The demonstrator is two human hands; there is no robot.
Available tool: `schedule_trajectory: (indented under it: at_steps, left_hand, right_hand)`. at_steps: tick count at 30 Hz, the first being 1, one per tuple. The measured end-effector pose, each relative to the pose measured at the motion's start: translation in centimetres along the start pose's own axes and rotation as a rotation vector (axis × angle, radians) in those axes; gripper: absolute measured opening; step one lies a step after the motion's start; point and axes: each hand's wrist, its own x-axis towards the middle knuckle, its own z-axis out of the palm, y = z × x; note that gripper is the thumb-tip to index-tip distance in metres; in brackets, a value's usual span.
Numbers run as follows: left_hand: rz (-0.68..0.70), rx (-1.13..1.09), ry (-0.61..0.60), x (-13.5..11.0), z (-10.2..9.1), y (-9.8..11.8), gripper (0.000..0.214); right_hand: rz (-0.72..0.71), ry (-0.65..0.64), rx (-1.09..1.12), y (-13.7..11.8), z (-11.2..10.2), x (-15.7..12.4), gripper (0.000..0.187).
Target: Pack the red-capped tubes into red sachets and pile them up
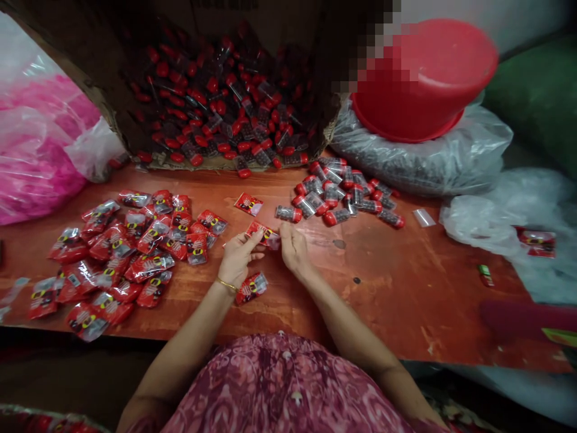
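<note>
Near mid-frame, the left hand (238,254) and right hand (295,246) pinch a red packet (269,237) in closed fingers, with seemingly filled packets (155,234) heaped at left and red-capped bottles (332,193), apparently unpacked, loose right of upper centre.

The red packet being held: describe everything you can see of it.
The packet is small, red and glossy like plastic film, printed in black and yellow. It slants in view, over the table. The left grip pinches its left end; the right grip curls at its right end, any pinch unclear.
</note>
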Motion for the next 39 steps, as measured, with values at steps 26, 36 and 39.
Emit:
schedule_trajectory:
  at_steps: [26,36,39]
  left_hand:
    - [-0.110,0.003,-0.105,-1.5,1.2,-0.7,0.033]
    - [-0.098,-0.013,-0.143,-1.2,0.7,-0.7,0.040]
    - [-0.049,0.058,-0.168,-1.2,1.0,-1.0,0.041]
  right_hand:
    - [0.268,0.134,-0.874,2.9,-5.5,-4.9,0.043]
    - [0.283,-0.021,0.365,1.0,-8.4,-6.5,0.030]
    - [0.335,-0.052,0.524,-1.0,-8.7,-7.3,0.027]
